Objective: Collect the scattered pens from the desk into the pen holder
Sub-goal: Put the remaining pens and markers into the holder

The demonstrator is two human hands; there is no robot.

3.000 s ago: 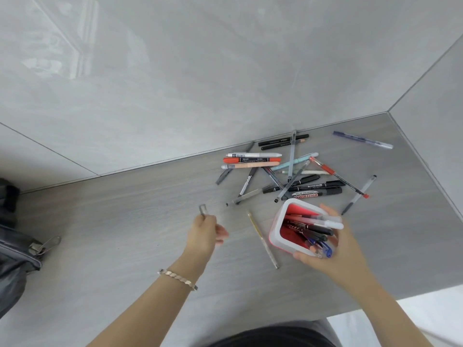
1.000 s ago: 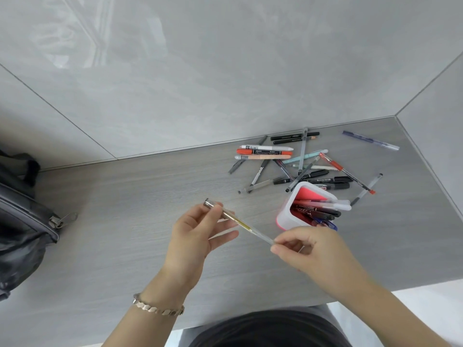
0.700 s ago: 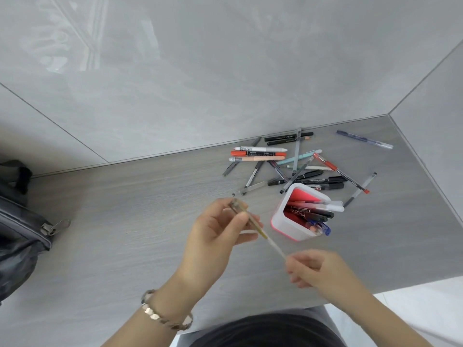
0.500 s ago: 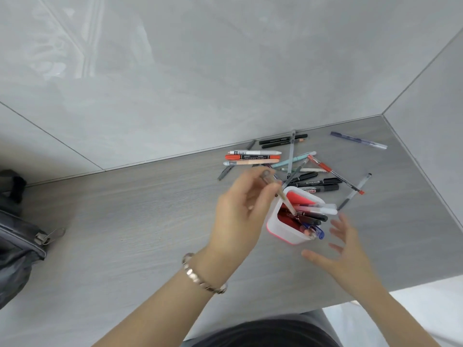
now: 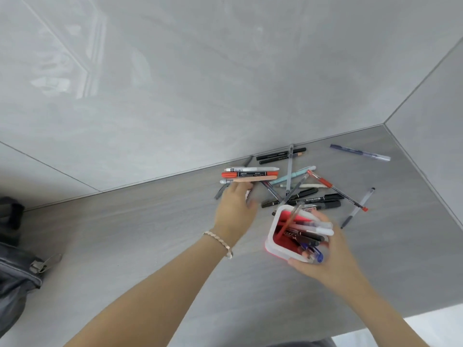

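Grey tiled walls meet a pale wood-grain desk [image 5: 125,234], with a dark bag [image 5: 15,266] at the frame's left edge. Centre frame, the left hand [image 5: 234,209] reaches with fingers loosely spread and empty toward the scattered pens [image 5: 295,181] piled by the wall. Lower right of it, the right hand [image 5: 323,259] wraps around the white pen holder [image 5: 271,242], red inside and already full of pens.

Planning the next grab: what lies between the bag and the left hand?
In the head view, only bare desk lies between the bag and the left hand; no pens there.
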